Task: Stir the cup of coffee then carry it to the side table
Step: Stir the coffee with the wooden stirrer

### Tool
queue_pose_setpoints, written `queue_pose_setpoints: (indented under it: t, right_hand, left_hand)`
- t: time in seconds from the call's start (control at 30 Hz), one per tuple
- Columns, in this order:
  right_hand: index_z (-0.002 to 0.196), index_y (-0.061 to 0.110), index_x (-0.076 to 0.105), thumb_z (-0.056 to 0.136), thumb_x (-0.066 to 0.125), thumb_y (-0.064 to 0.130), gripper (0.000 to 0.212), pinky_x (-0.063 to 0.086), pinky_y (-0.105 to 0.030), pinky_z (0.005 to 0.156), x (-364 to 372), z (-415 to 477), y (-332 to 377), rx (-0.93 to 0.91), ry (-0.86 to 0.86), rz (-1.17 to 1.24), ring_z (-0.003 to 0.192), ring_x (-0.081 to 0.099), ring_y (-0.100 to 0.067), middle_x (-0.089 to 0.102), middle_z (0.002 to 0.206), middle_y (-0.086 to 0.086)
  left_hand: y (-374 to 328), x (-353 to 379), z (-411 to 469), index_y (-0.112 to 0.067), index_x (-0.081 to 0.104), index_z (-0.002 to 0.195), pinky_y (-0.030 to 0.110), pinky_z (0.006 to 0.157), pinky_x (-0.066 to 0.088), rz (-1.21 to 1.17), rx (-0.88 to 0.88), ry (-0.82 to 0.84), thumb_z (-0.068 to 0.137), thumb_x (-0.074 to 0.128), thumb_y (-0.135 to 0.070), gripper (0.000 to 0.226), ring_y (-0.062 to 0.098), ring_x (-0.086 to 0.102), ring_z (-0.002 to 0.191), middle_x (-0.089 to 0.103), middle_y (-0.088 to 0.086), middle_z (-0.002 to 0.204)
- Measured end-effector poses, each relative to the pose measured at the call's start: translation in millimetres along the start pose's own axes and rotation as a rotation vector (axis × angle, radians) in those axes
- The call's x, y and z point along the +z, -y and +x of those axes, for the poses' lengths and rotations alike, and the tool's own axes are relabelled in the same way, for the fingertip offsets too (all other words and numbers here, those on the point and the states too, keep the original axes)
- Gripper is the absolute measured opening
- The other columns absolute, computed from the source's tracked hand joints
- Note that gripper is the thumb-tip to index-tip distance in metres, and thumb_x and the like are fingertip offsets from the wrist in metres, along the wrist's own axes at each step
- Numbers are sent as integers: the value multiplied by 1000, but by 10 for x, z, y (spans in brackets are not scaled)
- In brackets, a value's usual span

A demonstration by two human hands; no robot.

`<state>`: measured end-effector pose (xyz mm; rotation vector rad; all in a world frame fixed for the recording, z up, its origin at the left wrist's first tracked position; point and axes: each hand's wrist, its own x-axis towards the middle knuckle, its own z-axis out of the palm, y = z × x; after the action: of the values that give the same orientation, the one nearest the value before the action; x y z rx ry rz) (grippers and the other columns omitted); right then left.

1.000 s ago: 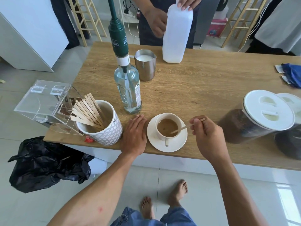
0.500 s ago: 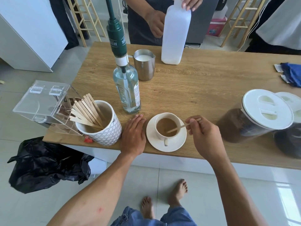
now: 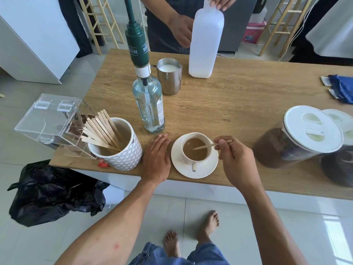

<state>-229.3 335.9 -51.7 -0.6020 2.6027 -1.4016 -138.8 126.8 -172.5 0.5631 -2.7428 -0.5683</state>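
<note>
Since a moment ago the right hand has slid a little closer to the cup of coffee. The thin wooden stick it holds has swung round, so its tip now lies further across the brown drink. That hand pinches the top end of the stick between its thumb and curled fingers, just right of the cup's rim, and the low end dips into the coffee. The cup sits on a white saucer on the table, between the two hands and close to the near edge. Its little handle points back at the person. The left hand has stayed where it was. It lies flat on the table, palm down, with straight fingers, and holds nothing. It is just left of the saucer, and I cannot tell if it touches it. Very close on the left of that hand stands a white pot full of spare sticks, and past the pot is a clear plastic box. Just beyond the left hand's fingertips stands a glass bottle with a green pump top. Further off behind it is a metal jug of milk. Next to the jug is a tall white bottle, which another person across the table holds at the top. Well to the right of the right hand is a big jar of dark brown stuff with a white lid. A black bag lies on the floor, down to the left of the left arm.
</note>
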Motion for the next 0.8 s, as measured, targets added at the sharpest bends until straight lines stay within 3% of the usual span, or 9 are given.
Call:
queue_pose_setpoints:
  t: [0.07,0.23,0.37,0.47,0.6,0.73,0.8]
  right_hand:
    - [89,23,64,99,47,18,20,47,-25,65,-14,-3,-11,22,-30,-5,67,63,-14,67,76,10]
    - [92,24,63,99,47,20,18,42,-9,60,-27,18,23,8,-41,12,67,63,-5,66,79,14]
    - [81,32,59,99,46,18,27,44,-20,60,-16,3,33,60,-67,31,64,60,-11,65,72,8]
    - [87,30,60,100,46,20,22,42,-11,60,-14,27,58,39,-78,24,67,62,-8,66,76,11]
    - [86,25,63,99,46,18,22,46,-20,62,-7,26,44,54,-39,2,65,61,-10,66,73,9]
    - [90,25,62,100,46,19,20,42,-9,62,-16,52,60,46,-78,20,68,61,-5,65,76,14]
    - [89,25,63,99,47,19,20,45,-14,63,1,32,69,31,-18,-1,68,62,-6,67,77,11]
  left_hand:
    - [-11,2,2,-12,55,136,39,119,27,-4,4,-1,99,27,-25,49,19,39,139,49,2,147]
    - [-15,-17,-2,-12,56,135,37,119,26,-10,3,-11,99,25,-27,49,19,40,139,50,2,147]
    - [-24,-22,-2,-12,56,135,38,118,27,-7,4,-13,98,26,-26,49,19,41,138,51,2,146]
    - [-11,-17,-1,-12,56,134,38,118,27,-5,2,-12,99,26,-27,49,19,41,138,51,2,146]
    - [-11,4,-2,-13,56,135,38,118,26,0,2,-2,99,27,-27,48,18,40,139,50,1,147]
    - [-2,-6,-11,-13,55,136,38,119,26,4,-2,-4,99,26,-27,49,18,40,139,50,1,147]
    - [-4,-13,-11,-12,56,135,37,119,25,2,-2,-8,99,26,-27,49,19,40,139,50,2,146]
